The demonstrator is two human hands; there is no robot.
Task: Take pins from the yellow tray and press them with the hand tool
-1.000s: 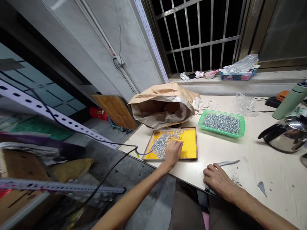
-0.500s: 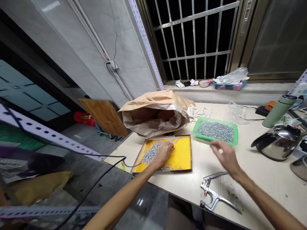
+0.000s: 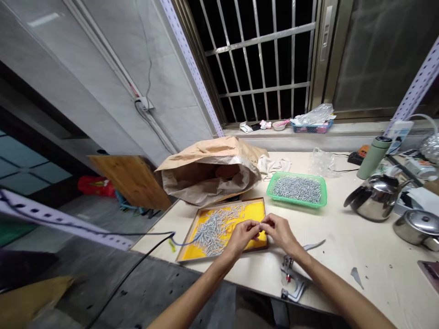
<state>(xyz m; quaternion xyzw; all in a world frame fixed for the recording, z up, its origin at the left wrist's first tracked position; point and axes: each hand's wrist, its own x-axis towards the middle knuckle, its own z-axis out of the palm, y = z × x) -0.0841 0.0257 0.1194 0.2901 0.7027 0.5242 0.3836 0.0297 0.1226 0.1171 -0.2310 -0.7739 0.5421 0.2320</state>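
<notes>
Fingertips bunched over the yellow tray [image 3: 255, 211]; a dropped piece looks the likeliest slip.
Left hand [image 3: 243, 235] and right hand [image 3: 280, 232]: fingers curled, tips close together; cannot tell how tightly closed or whether anything is held. Fine grip, so anything pinched could escape. Metal pieces [image 3: 211, 234] lie loose in the tray; a dragging wrist might scatter them. Silver hand tool [image 3: 297, 294] by the near table edge, below the right forearm: one bump could topple it.
</notes>
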